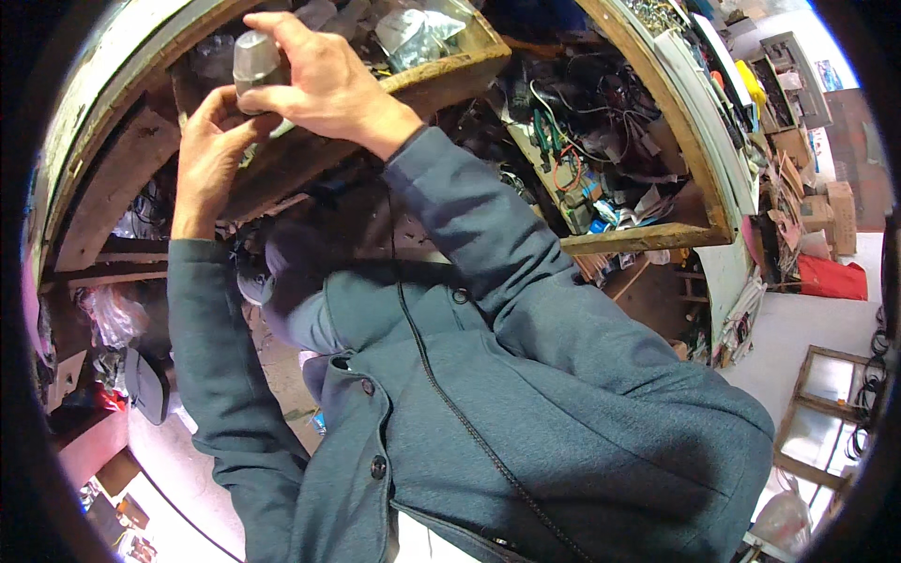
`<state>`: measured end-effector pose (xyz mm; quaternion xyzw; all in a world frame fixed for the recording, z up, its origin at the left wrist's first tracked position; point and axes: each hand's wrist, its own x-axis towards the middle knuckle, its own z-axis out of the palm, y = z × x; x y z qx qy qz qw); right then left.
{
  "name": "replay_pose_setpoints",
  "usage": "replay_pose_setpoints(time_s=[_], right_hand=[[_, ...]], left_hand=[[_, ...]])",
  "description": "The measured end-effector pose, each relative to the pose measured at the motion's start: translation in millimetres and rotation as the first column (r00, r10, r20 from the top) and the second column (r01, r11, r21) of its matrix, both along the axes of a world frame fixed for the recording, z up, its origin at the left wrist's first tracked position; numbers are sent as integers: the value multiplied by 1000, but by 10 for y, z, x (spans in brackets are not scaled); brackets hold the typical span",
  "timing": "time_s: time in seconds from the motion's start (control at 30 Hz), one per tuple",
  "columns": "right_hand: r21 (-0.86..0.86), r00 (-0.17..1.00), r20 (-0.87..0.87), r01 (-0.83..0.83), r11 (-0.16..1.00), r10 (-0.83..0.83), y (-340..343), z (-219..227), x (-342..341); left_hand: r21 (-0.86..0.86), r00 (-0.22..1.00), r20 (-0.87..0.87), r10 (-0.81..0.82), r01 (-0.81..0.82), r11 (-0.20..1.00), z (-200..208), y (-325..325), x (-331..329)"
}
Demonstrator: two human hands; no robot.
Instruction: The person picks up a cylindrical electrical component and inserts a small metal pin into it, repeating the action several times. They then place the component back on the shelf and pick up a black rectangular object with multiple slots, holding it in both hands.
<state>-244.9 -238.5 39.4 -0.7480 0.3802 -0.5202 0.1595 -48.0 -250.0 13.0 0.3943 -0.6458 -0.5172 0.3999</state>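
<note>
Both my arms, in grey-blue jacket sleeves, reach up to a wooden shelf (450, 73). My right hand (324, 80) is closed around a small grey metal cylinder (255, 58) at the shelf's front edge. Just below it, my left hand (208, 155) is raised with its fingertips touching the underside of the cylinder and my right thumb. Whether the left hand grips anything is unclear. Crumpled clear plastic bags (418, 33) lie on the shelf behind the cylinder. My jacket front (526, 413) fills the lower middle of the view.
A second wooden compartment (648, 239) to the right is stuffed with cables, pliers and small parts. Further right are cardboard boxes (840, 211), a red bag (833, 279) and wooden window frames (826, 399). A plastic bag (113, 314) hangs at left.
</note>
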Motion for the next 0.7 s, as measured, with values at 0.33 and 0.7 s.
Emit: replay_pose_setpoints(time_s=[0.33,0.7], right_hand=[[-16,979,-51,198,980,-199,80,30,78],[119,973,200,95,988,-118,-2,-46,88]], left_hand=[[-15,1000,2,13,-13,1000,-52,-52,79],[-1,999,-32,-20,20,1000,1,-38,27]])
